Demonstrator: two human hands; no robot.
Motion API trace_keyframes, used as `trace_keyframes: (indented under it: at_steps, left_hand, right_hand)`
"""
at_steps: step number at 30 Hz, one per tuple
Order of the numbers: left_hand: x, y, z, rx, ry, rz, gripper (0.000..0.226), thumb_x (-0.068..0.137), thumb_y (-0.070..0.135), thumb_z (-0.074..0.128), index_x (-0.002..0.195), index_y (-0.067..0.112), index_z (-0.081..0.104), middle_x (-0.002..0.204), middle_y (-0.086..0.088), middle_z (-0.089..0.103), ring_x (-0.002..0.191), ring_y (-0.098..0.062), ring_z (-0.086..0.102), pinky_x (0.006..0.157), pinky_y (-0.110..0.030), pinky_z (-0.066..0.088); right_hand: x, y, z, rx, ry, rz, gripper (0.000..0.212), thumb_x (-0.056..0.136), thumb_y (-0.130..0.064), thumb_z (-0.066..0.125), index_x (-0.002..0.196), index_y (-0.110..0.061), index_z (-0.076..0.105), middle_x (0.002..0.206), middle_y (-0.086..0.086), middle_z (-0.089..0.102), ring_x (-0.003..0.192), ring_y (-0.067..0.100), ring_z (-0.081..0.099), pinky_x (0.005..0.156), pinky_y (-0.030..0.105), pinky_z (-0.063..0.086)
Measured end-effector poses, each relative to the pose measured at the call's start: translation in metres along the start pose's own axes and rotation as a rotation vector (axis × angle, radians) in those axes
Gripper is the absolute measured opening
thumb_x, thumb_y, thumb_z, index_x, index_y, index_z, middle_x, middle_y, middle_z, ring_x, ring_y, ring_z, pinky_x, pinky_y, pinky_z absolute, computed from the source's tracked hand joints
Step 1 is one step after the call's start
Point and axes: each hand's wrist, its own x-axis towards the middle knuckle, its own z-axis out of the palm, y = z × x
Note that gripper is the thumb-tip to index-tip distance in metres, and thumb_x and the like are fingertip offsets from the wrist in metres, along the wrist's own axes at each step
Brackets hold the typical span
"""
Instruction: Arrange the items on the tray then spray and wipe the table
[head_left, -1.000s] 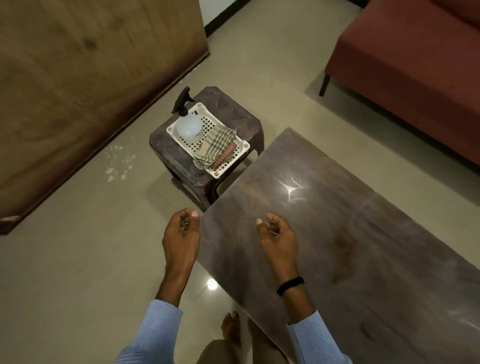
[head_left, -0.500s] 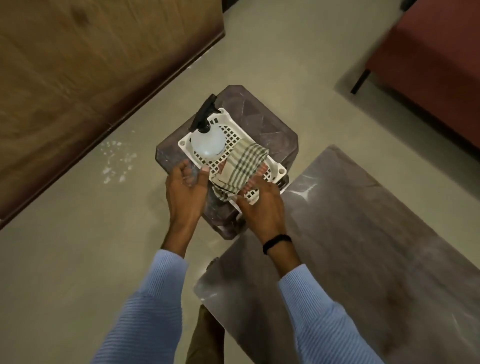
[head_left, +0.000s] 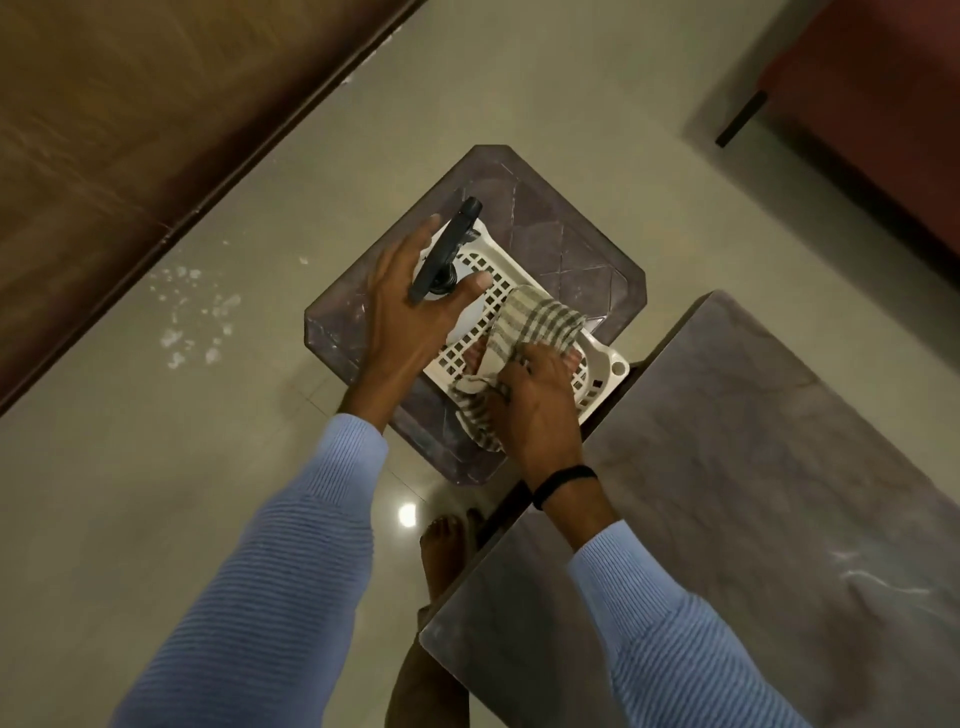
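A white perforated tray (head_left: 605, 374) rests on a small dark stool (head_left: 561, 234). In it stands a clear spray bottle with a black trigger head (head_left: 452, 244), and beside that lies a checked cloth (head_left: 540, 319). My left hand (head_left: 405, 322) is spread over the bottle, thumb on one side of the trigger head and fingers on the other, not clenched. My right hand (head_left: 535, 405) grips the near end of the cloth, bunching it over the tray's front edge. The long dark table (head_left: 753, 467) lies to the right.
A wooden panel (head_left: 130, 104) fills the upper left, with white specks (head_left: 192, 312) on the floor beside it. A red sofa (head_left: 883, 104) stands at the upper right. My bare foot (head_left: 447, 545) is between the stool and the table's corner.
I have moved from the table end to above the stool. My left hand went from the tray's edge onto the spray bottle. My right hand has closed on the cloth.
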Motion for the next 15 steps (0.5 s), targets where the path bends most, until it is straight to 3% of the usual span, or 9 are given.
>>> trace_keyframes:
  at_steps: [2, 4, 5, 7, 9, 11, 13, 15]
  left_hand:
    - [0.004, 0.004, 0.003, 0.002, -0.009, 0.059, 0.065, 0.079, 0.051, 0.079, 0.135, 0.024, 0.06, 0.133, 0.005, 0.063, 0.123, -0.013, 0.059, 0.104, -0.046, 0.051]
    - [0.007, 0.011, 0.005, -0.028, -0.011, 0.095, 0.047, 0.087, 0.039, 0.076, 0.129, 0.023, 0.063, 0.123, 0.013, 0.064, 0.113, 0.004, 0.059, 0.101, -0.028, 0.051]
    - [0.007, 0.016, 0.006, -0.054, -0.008, 0.11, 0.04, 0.091, 0.032, 0.073, 0.127, 0.018, 0.065, 0.115, 0.015, 0.064, 0.104, 0.012, 0.059, 0.093, -0.013, 0.05]
    - [0.006, 0.022, 0.006, -0.105, -0.015, 0.107, 0.027, 0.097, 0.023, 0.065, 0.122, 0.011, 0.068, 0.102, 0.019, 0.063, 0.094, 0.017, 0.059, 0.08, -0.004, 0.046]
    - [0.003, 0.03, 0.006, -0.172, -0.03, 0.085, 0.025, 0.101, 0.025, 0.06, 0.123, 0.016, 0.068, 0.103, 0.019, 0.067, 0.099, 0.005, 0.065, 0.083, -0.012, 0.051]
    - [-0.001, 0.037, 0.006, -0.239, -0.007, 0.101, 0.028, 0.101, 0.025, 0.059, 0.124, 0.013, 0.068, 0.108, 0.011, 0.071, 0.1, -0.017, 0.07, 0.086, -0.03, 0.058]
    - [-0.007, 0.044, 0.004, -0.289, 0.026, 0.131, 0.03, 0.101, 0.019, 0.058, 0.126, 0.005, 0.066, 0.113, 0.0, 0.072, 0.093, -0.026, 0.07, 0.077, -0.027, 0.057]
    - [-0.017, 0.053, 0.001, -0.303, 0.046, 0.182, 0.03, 0.102, 0.012, 0.055, 0.128, -0.001, 0.063, 0.116, -0.009, 0.071, 0.082, -0.028, 0.068, 0.069, -0.019, 0.053]
  right_hand:
    - [-0.002, 0.001, 0.0, 0.034, 0.025, -0.015, 0.018, 0.078, -0.004, 0.083, 0.09, 0.002, 0.072, 0.105, 0.021, 0.068, 0.1, 0.039, 0.063, 0.09, 0.053, 0.055]
    - [-0.003, -0.002, -0.004, 0.112, 0.019, -0.005, 0.019, 0.085, -0.006, 0.076, 0.101, 0.0, 0.066, 0.108, 0.018, 0.065, 0.101, 0.034, 0.061, 0.093, 0.053, 0.053]
    - [-0.005, -0.004, -0.01, 0.183, 0.009, 0.019, 0.021, 0.089, -0.009, 0.071, 0.107, -0.002, 0.063, 0.111, 0.017, 0.064, 0.103, 0.031, 0.06, 0.093, 0.049, 0.053]
    - [-0.006, -0.009, -0.026, 0.329, -0.007, 0.104, 0.026, 0.094, -0.016, 0.066, 0.117, -0.005, 0.06, 0.114, 0.012, 0.063, 0.102, 0.024, 0.059, 0.088, 0.034, 0.051]
    - [-0.01, -0.01, -0.044, 0.415, 0.039, 0.17, 0.024, 0.095, -0.022, 0.065, 0.115, -0.011, 0.057, 0.109, 0.001, 0.061, 0.094, 0.014, 0.058, 0.077, 0.022, 0.047]
    - [-0.017, -0.008, -0.061, 0.479, 0.095, 0.219, 0.019, 0.093, -0.024, 0.064, 0.106, -0.019, 0.052, 0.104, -0.009, 0.058, 0.085, 0.004, 0.058, 0.07, 0.017, 0.048]
    - [-0.026, -0.002, -0.075, 0.545, 0.137, 0.264, 0.022, 0.091, -0.017, 0.067, 0.099, -0.02, 0.047, 0.101, -0.014, 0.059, 0.081, 0.0, 0.061, 0.063, 0.012, 0.049]
    - [-0.037, 0.008, -0.086, 0.573, 0.157, 0.278, 0.023, 0.09, -0.015, 0.069, 0.099, -0.018, 0.048, 0.1, -0.015, 0.063, 0.083, 0.001, 0.063, 0.063, 0.016, 0.053]
